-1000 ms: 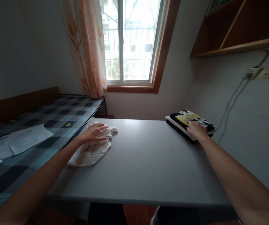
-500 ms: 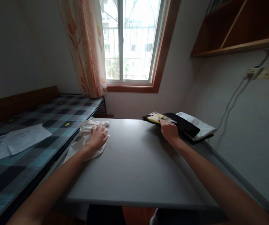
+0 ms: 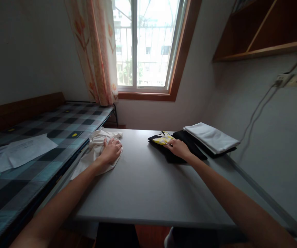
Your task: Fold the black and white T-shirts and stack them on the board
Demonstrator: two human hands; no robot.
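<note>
My left hand (image 3: 111, 150) lies with fingers spread on a crumpled off-white cloth (image 3: 96, 144) at the table's left side. Toward the right, my right hand (image 3: 178, 148) grips the edge of a folded black garment (image 3: 190, 146) with a yellow and white print. Its left end, where the print shows, tilts slightly up. Part of the garment is hidden under my right hand. Behind it and farther right sits a folded white cloth (image 3: 212, 136) with black fabric under it.
The grey table (image 3: 143, 193) stands against the right wall. A bed with a checked mattress (image 3: 42, 137) runs along the left, with white papers (image 3: 27, 151) on it. A wooden shelf (image 3: 262, 51) juts out at upper right, above a socket (image 3: 284, 80) with hanging cables.
My right hand has drawn the black garment left and toward me, off the folded white cloth, which now shows more fully. My left hand has stayed on the off-white cloth.
</note>
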